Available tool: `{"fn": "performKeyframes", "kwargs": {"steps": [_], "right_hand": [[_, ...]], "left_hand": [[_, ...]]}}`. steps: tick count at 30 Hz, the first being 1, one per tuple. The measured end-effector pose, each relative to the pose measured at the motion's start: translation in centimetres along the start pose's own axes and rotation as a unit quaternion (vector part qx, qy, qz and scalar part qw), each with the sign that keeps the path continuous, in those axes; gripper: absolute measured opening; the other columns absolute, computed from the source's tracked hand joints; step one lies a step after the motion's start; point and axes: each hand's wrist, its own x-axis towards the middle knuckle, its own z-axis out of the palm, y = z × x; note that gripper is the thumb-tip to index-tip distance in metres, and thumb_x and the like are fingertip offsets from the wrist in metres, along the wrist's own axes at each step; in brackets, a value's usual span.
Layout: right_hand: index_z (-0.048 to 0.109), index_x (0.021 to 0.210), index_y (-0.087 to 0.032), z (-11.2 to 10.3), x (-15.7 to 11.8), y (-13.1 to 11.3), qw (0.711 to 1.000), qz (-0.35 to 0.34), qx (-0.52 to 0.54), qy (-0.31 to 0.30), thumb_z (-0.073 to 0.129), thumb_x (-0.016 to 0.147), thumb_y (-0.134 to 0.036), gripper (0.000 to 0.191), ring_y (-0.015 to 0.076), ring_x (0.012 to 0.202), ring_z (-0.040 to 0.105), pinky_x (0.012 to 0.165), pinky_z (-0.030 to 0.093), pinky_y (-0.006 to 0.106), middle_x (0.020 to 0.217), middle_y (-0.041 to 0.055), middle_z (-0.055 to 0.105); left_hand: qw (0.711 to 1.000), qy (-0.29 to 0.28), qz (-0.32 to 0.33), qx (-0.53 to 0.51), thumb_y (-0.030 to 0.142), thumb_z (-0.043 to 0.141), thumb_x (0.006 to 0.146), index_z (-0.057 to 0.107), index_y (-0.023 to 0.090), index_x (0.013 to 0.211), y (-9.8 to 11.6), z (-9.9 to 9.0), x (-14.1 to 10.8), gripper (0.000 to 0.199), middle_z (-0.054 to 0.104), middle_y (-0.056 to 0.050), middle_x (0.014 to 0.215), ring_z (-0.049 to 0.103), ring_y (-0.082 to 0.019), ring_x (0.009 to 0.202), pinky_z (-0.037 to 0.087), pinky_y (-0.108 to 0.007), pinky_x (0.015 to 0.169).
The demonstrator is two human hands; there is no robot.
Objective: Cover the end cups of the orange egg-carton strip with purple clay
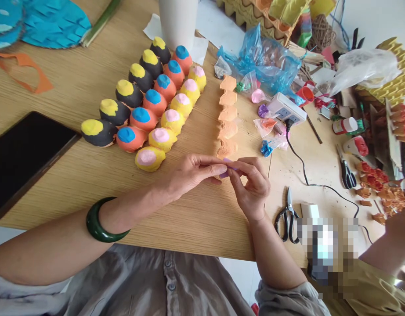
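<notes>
Left hand (pixel 189 173): bare. On the wrist behind it, one bangle (pixel 106 221), dark green, thick, rounded, smooth, with a glossy highlight. Further back from this hand, a pale grey left sleeve (pixel 27 296), loose and wrinkled. Right hand (pixel 253 182): bare, as is the forearm behind it; beyond that, a grey right sleeve (pixel 290 300), bunched in folds. Nearer the body than both hands: grey garment (pixel 139 281), creased, matt, with a front placket bearing two small round buttons (pixel 171 287), similar grey.

Head-worn camera; looks forward and down at tabletop (pixel 205 219); close above left hand (pixel 192 174) and right hand (pixel 253 186).
</notes>
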Motion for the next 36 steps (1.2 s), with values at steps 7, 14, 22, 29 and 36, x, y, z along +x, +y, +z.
{"fn": "performKeyframes", "kwargs": {"steps": [7, 14, 22, 29, 36], "right_hand": [[0.076, 0.123, -0.026, -0.17, 0.41, -0.03, 0.997, -0.045, -0.046, -0.037, 0.072, 0.099, -0.009, 0.029, 0.0139, 0.08, 0.069, 0.06, 0.061, 0.027, 0.1, 0.0041, 0.072], [0.075, 0.114, -0.024, 0.0, 0.26, -0.06, 0.994, -0.056, -0.091, -0.007, 0.072, 0.099, -0.01, 0.021, 0.0147, 0.08, 0.07, 0.057, 0.059, 0.027, 0.093, 0.0028, 0.072], [0.075, 0.113, -0.026, -0.03, 0.29, -0.09, 0.994, -0.05, -0.093, -0.029, 0.069, 0.101, -0.014, 0.019, 0.0175, 0.08, 0.071, 0.06, 0.061, 0.032, 0.096, 0.0045, 0.075], [0.076, 0.112, -0.027, -0.01, 0.41, -0.28, 0.996, -0.042, -0.074, -0.014, 0.07, 0.1, -0.013, 0.019, 0.0179, 0.08, 0.069, 0.061, 0.059, 0.032, 0.093, 0.0039, 0.076], [0.073, 0.094, -0.025, 0.03, 0.16, -0.37, 0.986, 0.118, 0.112, 0.034, 0.072, 0.101, -0.028, 0.007, 0.0124, 0.066, 0.062, 0.057, 0.055, 0.027, 0.084, -0.0001, 0.07]], "left_hand": [[0.999, 0.019, 0.026, 0.021, 0.049, 0.089, 0.083, 0.089, 0.021, 0.091, -0.81, -0.56, 0.41, 0.029, 0.082, -0.004, 0.086, 0.07, -0.016, 0.08, 0.057, -0.029, 0.083], [0.997, 0.041, 0.016, 0.071, 0.062, 0.088, 0.08, 0.087, 0.018, 0.086, -0.19, -0.2, 0.12, 0.045, 0.082, -0.007, 0.087, 0.071, -0.019, 0.082, 0.057, -0.03, 0.08], [0.994, 0.041, 0.037, 0.09, 0.062, 0.085, 0.083, 0.084, 0.019, 0.077, -0.37, -0.34, 0.32, 0.043, 0.077, -0.005, 0.077, 0.068, -0.018, 0.076, 0.055, -0.03, 0.076], [0.998, 0.006, 0.034, 0.053, 0.061, 0.086, 0.083, 0.086, 0.02, 0.082, -0.44, -0.47, 0.4, 0.041, 0.081, -0.006, 0.084, 0.071, -0.02, 0.081, 0.057, -0.031, 0.079], [0.992, 0.055, 0.056, 0.098, 0.058, 0.086, 0.085, 0.086, 0.017, 0.085, -0.33, -0.28, 0.53, 0.04, 0.082, -0.007, 0.087, 0.07, -0.019, 0.082, 0.057, -0.029, 0.079]]}}
